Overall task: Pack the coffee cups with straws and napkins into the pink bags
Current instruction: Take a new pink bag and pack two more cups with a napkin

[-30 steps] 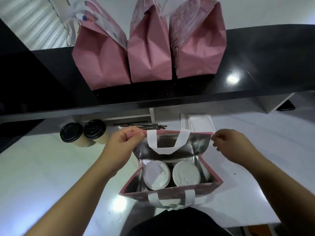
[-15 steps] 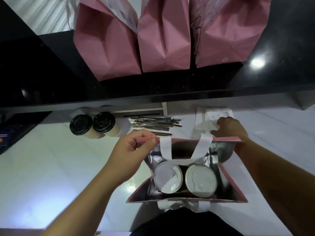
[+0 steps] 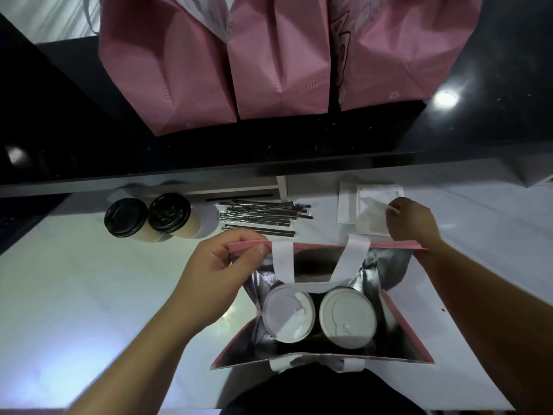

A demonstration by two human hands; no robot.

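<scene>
An open pink bag (image 3: pixel 401 333) with a silver lining is standing on the white counter (image 3: pixel 74 295) at the near edge, directly in front of the person. Two white-lidded cups are sitting side by side inside it, the left cup (image 3: pixel 288 314) touching or nearly touching the right cup (image 3: pixel 347 317). The bag's far white handle (image 3: pixel 317 265) is drooping down over the opening just beyond the cups.

The left hand (image 3: pixel 218 271) is pinching the far rim of the bag at its left corner, thumb and fingers curled round the pink edge. The right hand (image 3: pixel 414 220) is reaching just beyond the bag's far right corner and is pinching a white napkin (image 3: pixel 371 218) by its corner, lifting it off the napkin stack (image 3: pixel 348 205) lying there on the counter.

Between the two hands and slightly farther away, a bundle of black wrapped straws (image 3: pixel 263 215) is lying flat. To the left of the straws, two cups with black lids (image 3: pixel 146 217) are standing close together, well apart from the left hand.

On the raised black shelf (image 3: pixel 478 127) at the far side, three more pink bags (image 3: pixel 281 58) are standing in a row, pressed against one another.
</scene>
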